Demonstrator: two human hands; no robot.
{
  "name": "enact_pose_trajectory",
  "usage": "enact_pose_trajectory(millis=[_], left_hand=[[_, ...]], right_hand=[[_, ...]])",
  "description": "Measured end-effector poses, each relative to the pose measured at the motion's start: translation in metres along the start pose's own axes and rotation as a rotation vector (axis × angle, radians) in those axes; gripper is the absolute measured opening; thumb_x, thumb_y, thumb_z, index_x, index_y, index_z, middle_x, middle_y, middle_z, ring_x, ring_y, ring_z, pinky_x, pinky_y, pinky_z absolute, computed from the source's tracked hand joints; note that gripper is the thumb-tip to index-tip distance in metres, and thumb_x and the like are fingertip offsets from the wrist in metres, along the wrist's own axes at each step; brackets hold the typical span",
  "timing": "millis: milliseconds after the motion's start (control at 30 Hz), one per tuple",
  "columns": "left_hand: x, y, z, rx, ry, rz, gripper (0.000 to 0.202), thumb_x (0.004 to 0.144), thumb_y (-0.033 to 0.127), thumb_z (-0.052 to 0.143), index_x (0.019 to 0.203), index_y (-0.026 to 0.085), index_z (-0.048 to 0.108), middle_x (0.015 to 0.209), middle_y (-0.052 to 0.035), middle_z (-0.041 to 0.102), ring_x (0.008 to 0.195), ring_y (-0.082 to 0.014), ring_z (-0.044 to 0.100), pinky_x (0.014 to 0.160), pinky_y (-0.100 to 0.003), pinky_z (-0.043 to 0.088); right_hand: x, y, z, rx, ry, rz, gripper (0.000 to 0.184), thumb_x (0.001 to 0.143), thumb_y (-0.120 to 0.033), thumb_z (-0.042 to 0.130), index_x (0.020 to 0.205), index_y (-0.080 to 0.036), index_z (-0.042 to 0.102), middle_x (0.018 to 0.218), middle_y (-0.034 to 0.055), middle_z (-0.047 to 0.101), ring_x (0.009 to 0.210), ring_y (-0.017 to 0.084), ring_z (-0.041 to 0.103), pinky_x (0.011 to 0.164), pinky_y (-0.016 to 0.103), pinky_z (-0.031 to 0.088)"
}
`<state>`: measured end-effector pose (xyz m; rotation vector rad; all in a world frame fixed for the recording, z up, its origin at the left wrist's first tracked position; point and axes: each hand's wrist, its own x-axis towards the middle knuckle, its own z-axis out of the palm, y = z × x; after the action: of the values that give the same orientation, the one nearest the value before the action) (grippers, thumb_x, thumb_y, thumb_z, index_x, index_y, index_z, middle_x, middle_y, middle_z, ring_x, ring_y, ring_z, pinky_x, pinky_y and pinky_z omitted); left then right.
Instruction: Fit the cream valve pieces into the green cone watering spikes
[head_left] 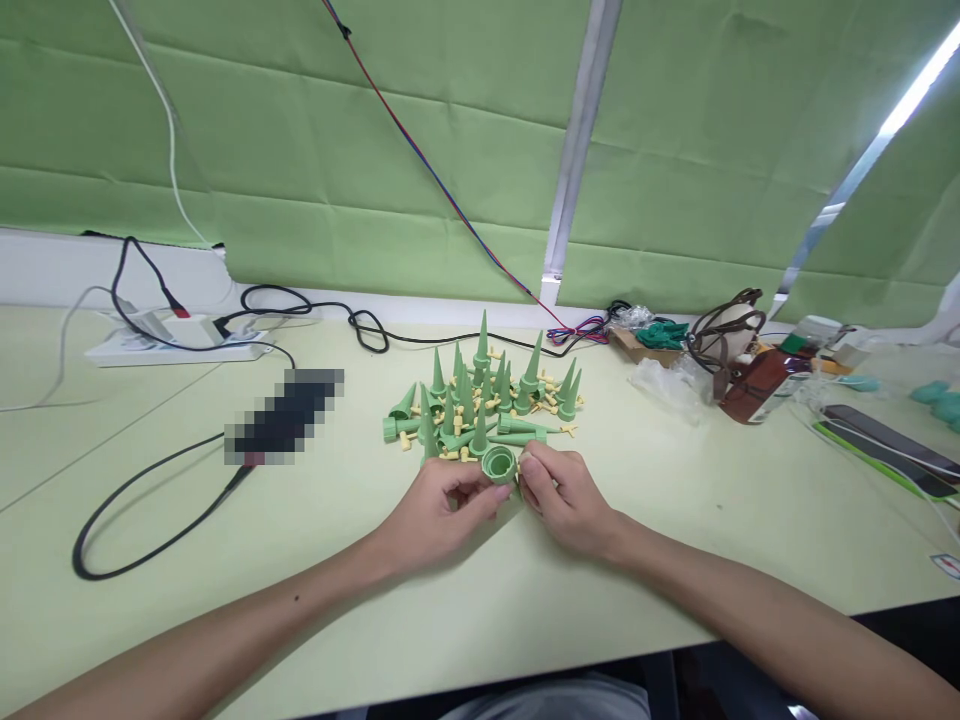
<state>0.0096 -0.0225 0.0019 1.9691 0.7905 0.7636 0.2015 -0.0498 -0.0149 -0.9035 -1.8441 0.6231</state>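
Observation:
My left hand (450, 500) grips a green plant watering spike (499, 464) near the table's front, its round hollow end facing me. Close against its right side, my right hand (562, 495) is closed in a pinch. A bit of a small yellow valve (520, 466) shows at those fingertips; most of it is hidden. Just beyond both hands lies a pile of similar green spikes (469, 400), some standing point up and others on their sides. Small yellow valves (406, 440) are scattered among them.
At left, a black cable loops by a pixelated dark object (285, 415) and a white power strip (180, 345). To the right are a brown bottle (765, 385), clear plastic bags (667, 385), eyeglasses and a phone (892, 445). A green curtain hangs behind the table.

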Motion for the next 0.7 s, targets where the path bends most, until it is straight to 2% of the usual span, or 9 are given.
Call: enact_pose_trajectory(millis=[200, 367, 533, 700], left_hand=[[-0.0026, -0.0016, -0.0029, -0.201, -0.091, -0.025, 0.041, 0.097, 0.043, 0.053, 0.074, 0.012, 0.066, 0.050, 0.0026, 0.048, 0.047, -0.0088, 0.045, 0.048, -0.021, 0.034], [-0.0025, -0.0055, 0.0005, -0.395, -0.070, -0.089, 0.055, 0.098, 0.057, 0.045, 0.077, 0.010, 0.067, 0.061, -0.0048, 0.062, 0.042, -0.0094, 0.048, 0.042, -0.023, 0.032], [-0.0007, -0.0031, 0.0040, -0.384, -0.030, -0.136, 0.073, 0.098, 0.065, 0.033, 0.065, 0.009, 0.066, 0.040, -0.0034, 0.050, 0.037, -0.0113, 0.045, 0.043, -0.024, 0.033], [-0.0005, -0.0017, 0.0036, -0.373, -0.019, -0.132, 0.074, 0.098, 0.067, 0.034, 0.065, 0.009, 0.066, 0.040, -0.0038, 0.051, 0.037, -0.0113, 0.045, 0.043, -0.025, 0.033]], right_hand=[[0.0004, 0.0012, -0.0015, -0.022, 0.014, 0.013, 0.040, 0.107, -0.041, 0.032, 0.072, -0.022, 0.037, 0.057, -0.0044, 0.042, 0.050, 0.011, 0.037, 0.050, 0.026, 0.031], [0.0005, 0.0004, -0.0017, -0.040, 0.018, 0.024, 0.042, 0.107, -0.043, 0.032, 0.070, -0.023, 0.036, 0.056, -0.0041, 0.042, 0.050, 0.011, 0.037, 0.050, 0.027, 0.030], [0.0013, -0.0024, -0.0017, -0.018, -0.018, 0.024, 0.042, 0.107, -0.044, 0.032, 0.071, -0.023, 0.037, 0.056, -0.0039, 0.042, 0.050, 0.012, 0.038, 0.051, 0.027, 0.032], [0.0010, -0.0008, -0.0018, -0.012, -0.031, 0.035, 0.043, 0.106, -0.047, 0.031, 0.071, -0.023, 0.037, 0.056, -0.0036, 0.043, 0.050, 0.012, 0.038, 0.050, 0.027, 0.032]])
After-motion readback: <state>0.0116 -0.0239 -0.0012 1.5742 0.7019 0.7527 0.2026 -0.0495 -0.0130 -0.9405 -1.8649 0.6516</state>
